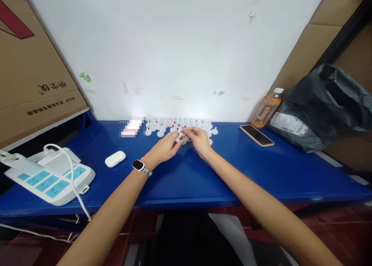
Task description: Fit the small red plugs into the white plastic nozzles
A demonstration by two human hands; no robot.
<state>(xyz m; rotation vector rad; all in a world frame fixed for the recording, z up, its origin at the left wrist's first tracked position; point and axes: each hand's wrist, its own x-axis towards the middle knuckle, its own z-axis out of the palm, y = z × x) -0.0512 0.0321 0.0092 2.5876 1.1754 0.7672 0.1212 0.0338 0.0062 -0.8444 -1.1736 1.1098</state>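
Over the far middle of the table my left hand is closed around a white nozzle cap, tilted toward my other hand. My right hand pinches at the cap's narrow end, where a small red tip shows between the fingers. The fingers partly hide both pieces. Around and behind my hands lie many loose white nozzle caps, most standing with the spout up. A few carry red tips, such as the red-tipped cap just beyond my left hand.
On the blue table, a white earbud case and a power strip with a cable lie left. To the right are a phone, an orange drink bottle and a dark plastic bag. A white wall rises behind.
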